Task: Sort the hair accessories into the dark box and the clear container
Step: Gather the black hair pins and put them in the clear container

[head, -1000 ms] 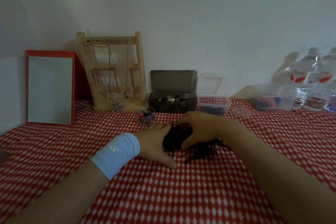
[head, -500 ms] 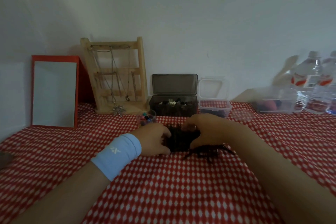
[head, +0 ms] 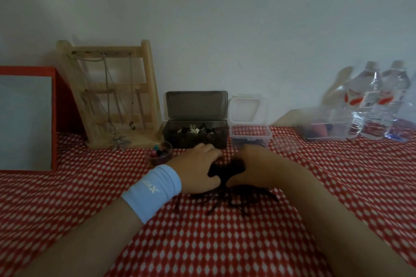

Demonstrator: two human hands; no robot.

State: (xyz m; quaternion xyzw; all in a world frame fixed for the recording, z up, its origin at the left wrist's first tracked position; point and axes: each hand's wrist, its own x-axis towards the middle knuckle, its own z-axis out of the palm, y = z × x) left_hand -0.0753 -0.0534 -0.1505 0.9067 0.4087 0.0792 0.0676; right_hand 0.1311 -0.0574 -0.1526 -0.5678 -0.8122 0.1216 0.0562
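1. Since the earlier frames, both hands had slid farther up the cloth toward the boxes, and the left hand [head: 198, 168] had curled in from a flatter spread.
2. Left hand, light-blue wristband [head: 152, 191] on the wrist, lay knuckles-up at 9 o'clock of a dark pile of hair accessories [head: 227, 171], fingers bent and bunched over its edge.
3. Right hand [head: 254, 164] sat at 3 o'clock of the same pile, fingers curved in against it; I could not tell whether either hand truly gripped anything.
4. Dark strands trailed from the pile toward 6 o'clock across the red-and-white cloth [head: 202, 243].
5. Dark box [head: 195, 134] stood at 12 o'clock of the hands, lid raised against the wall, small black and white pieces inside.
6. Clear container [head: 251, 135] stood just beside the box at its 3 o'clock, lid also up, dark items in the bottom.
7. Small round cup [head: 161, 153] of coloured bits sat at 10 o'clock of the left hand.
8. Wooden jewellery rack [head: 112, 96] with hanging chains leaned at 10 o'clock; a red-framed mirror [head: 27, 119] sat at its 9 o'clock.
9. Water bottles [head: 378, 101] and another clear tub [head: 326, 129] stood at 2 o'clock.
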